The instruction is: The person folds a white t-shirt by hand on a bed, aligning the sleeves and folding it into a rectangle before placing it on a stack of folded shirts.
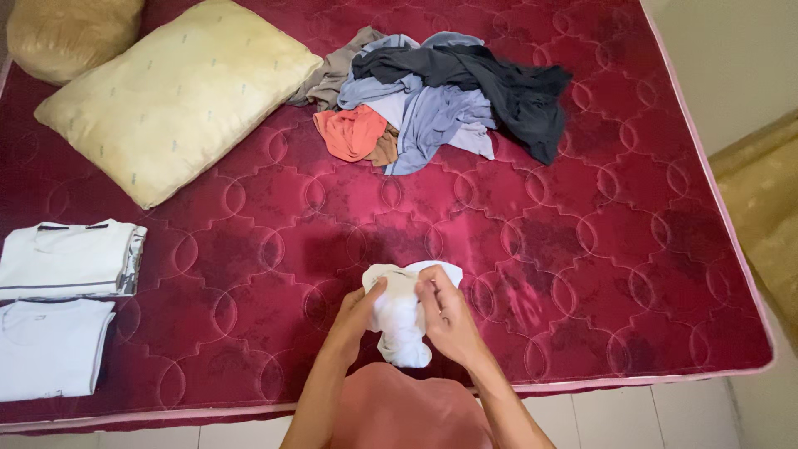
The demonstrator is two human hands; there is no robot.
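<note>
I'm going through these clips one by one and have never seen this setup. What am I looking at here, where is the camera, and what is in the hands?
There is no machine here: a person works with two bare hands, and the single camera sits on their head, looking down. The left hand and right hand both grip a bunched white garment above the near edge of a red quilted mattress. Farther back lies a loose pile of clothes in grey, dark and orange. At the left are two folded white shirts, side by side, and beyond them a yellow pillow and a second cushion in the corner.
</note>
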